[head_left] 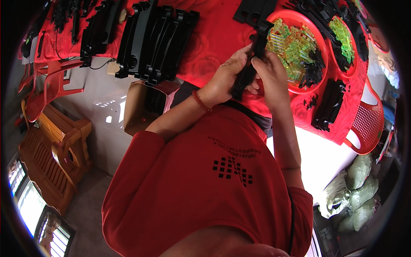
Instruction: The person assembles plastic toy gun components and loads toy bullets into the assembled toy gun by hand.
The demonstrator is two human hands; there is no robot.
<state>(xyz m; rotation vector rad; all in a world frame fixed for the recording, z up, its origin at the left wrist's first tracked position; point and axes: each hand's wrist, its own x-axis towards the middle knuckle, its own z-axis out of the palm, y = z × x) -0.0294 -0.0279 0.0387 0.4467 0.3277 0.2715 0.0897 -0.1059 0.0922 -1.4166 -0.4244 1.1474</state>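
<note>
A long black plastic part point(258, 42) is held slantwise over the table's near edge, between my two hands. My left hand point(229, 75), with a red bracelet at its wrist, is closed around its left side. My right hand point(276, 79) grips the opposite side, thumb pressed on the part's face. Just beyond my right hand stands a red basin point(326, 58) of small translucent yellow-green pieces point(291, 40) and small black pieces point(314, 70). Another black part point(256, 10) lies on the table past the held one. Whether a small piece sits under my fingers is hidden.
Long black parts point(160, 43) stand in rows at left on the red tablecloth point(205, 55). A second basin point(341, 38) and more black parts point(329, 105) are at right. Below the table edge is a cardboard box point(133, 105). Red chairs point(369, 122) flank the table.
</note>
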